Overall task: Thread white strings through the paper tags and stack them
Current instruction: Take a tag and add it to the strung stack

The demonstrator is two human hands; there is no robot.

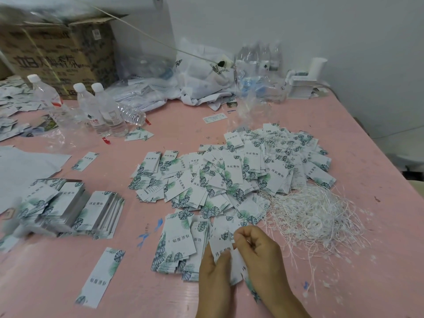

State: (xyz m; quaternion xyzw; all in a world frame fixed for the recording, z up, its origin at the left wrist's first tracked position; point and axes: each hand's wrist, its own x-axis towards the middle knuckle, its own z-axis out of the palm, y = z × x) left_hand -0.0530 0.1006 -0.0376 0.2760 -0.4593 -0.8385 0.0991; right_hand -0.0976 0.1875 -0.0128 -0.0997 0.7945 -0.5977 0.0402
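Note:
My left hand point(215, 275) grips a white paper tag point(222, 246) with green leaf print from below, near the table's front edge. My right hand point(259, 251) pinches at the top of that same tag, fingers curled; any string in it is too thin to make out. A tangle of white strings point(314, 216) lies just right of my hands. A wide loose heap of tags point(229, 177) covers the middle of the table. A small stack of tags point(181, 246) sits just left of my hands. Neat tag stacks point(96, 214) stand at the left.
The pink table point(378, 260) carries a single tag point(101, 276) at the front left. Water bottles point(107, 111) stand at the back left, before a cardboard box point(57, 56). Plastic bags point(199, 76) and more bottles line the back wall. The table's right edge runs close.

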